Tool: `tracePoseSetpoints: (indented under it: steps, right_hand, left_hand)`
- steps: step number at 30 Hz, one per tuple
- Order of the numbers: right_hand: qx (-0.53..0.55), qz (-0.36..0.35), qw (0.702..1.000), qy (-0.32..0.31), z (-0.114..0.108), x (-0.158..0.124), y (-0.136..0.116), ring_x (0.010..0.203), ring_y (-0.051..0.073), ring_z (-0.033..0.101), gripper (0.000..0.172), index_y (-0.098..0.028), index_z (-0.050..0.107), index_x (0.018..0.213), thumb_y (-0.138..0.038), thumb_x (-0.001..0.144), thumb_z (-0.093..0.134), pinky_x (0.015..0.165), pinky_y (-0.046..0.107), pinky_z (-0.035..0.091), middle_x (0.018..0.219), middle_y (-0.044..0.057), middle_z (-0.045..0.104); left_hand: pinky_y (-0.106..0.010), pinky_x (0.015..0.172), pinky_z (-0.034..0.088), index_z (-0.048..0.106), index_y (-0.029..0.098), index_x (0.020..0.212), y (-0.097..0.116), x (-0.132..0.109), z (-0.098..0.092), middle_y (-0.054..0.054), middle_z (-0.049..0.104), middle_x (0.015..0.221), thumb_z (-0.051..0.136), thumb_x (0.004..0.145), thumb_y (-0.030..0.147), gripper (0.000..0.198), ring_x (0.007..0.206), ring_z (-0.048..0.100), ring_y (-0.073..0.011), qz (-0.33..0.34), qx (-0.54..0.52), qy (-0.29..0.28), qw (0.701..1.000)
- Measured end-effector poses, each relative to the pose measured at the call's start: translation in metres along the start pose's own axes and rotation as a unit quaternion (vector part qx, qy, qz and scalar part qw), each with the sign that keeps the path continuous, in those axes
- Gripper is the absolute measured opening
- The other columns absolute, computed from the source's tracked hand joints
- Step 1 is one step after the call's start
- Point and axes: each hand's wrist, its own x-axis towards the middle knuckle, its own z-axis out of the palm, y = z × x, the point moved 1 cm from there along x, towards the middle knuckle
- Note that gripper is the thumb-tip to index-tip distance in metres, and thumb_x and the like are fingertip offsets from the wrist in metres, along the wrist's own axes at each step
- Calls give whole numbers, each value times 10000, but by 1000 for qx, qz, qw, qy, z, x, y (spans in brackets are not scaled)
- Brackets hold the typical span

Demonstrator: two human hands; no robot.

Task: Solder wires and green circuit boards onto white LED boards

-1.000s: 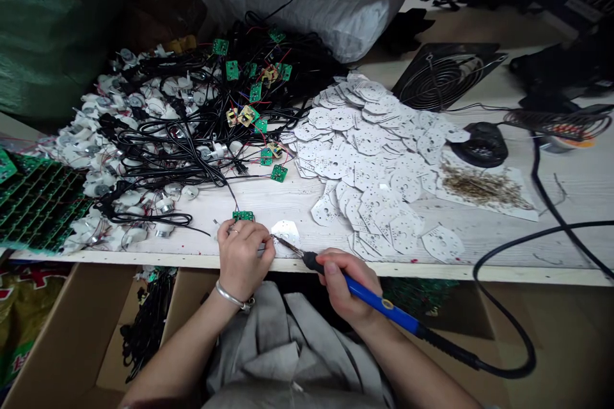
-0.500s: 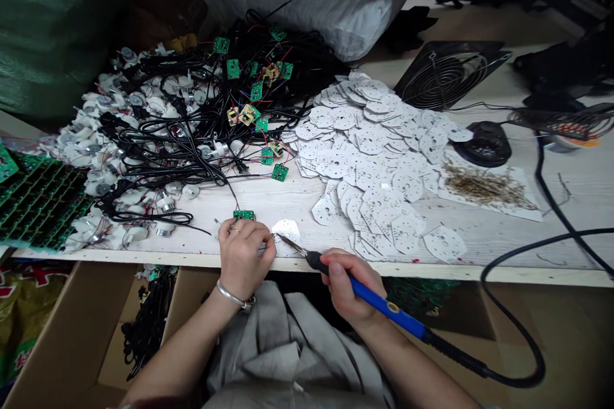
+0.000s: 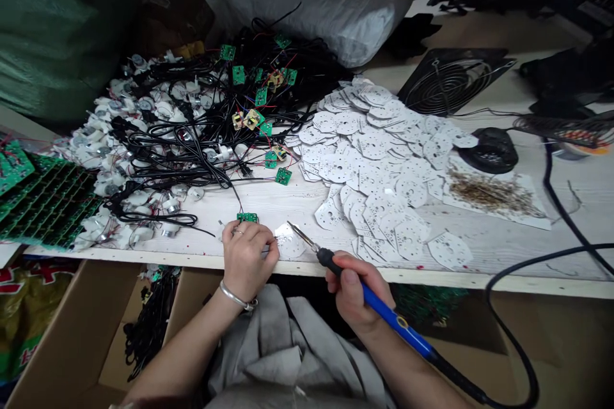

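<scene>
My right hand (image 3: 362, 291) is wrapped round the blue handle of a soldering iron (image 3: 403, 326). The iron's metal tip points up and left, over a single white circuit board (image 3: 291, 244) at the table's front edge. At the left rim of that board, the fingers of my left hand (image 3: 249, 252) are pinched together. What they hold is mostly covered by the fingers and too small to name. Just beyond my left knuckles lies a green circuit board (image 3: 247, 217) with a black cable running back from it.
White boards (image 3: 374, 160) are heaped at centre right. Behind left lie black cables (image 3: 192, 134) and white motor parts (image 3: 105, 134). Green board panels (image 3: 43, 204) are stacked far left. A black fan (image 3: 451, 83) and a sheet with brown residue (image 3: 499, 195) lie right.
The soldering iron's tip has lifted away from my left fingertips and shifted right and up, over the white board. My left hand stays pinched at the board's edge. The whole view has shifted slightly.
</scene>
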Motion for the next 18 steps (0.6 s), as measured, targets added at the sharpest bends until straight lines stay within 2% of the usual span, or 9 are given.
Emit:
tracePoseSetpoints:
  steps: [3,9,14,18]
  right_hand:
    - [39,-8,999,-3,0,1,1,426,83,513,168,-220,632,1023,-222,911,507,399,228,443,713,-10,617]
    - [24,-44,999,-12,0,3,3,438,91,528,187,-214,642,1035,-206,905,506,428,246,476,710,0,627]
    - [-1,-2,1000,-2,-5,-5,11,515,136,627,210,-184,637,1062,-259,914,508,501,290,552,774,48,680]
    - [-7,8,1000,0,-10,-4,16,521,176,670,248,-158,641,1006,-362,897,552,519,305,582,776,96,710]
  left_hand:
    - [-405,913,318,591,210,670,1,0,0,30,692,749,599,776,125,136,775,614,-172,-5,0,-5,1000]
    - [-412,902,317,594,208,702,1,-3,0,23,691,772,598,784,127,116,805,607,-178,-9,5,-11,1000]
    - [-412,901,327,597,196,718,3,-5,1,11,685,788,594,783,128,95,810,597,-174,-11,8,-4,1000]
    - [-402,898,351,598,193,725,2,-8,4,15,675,770,589,791,149,80,790,583,-160,5,23,23,999]
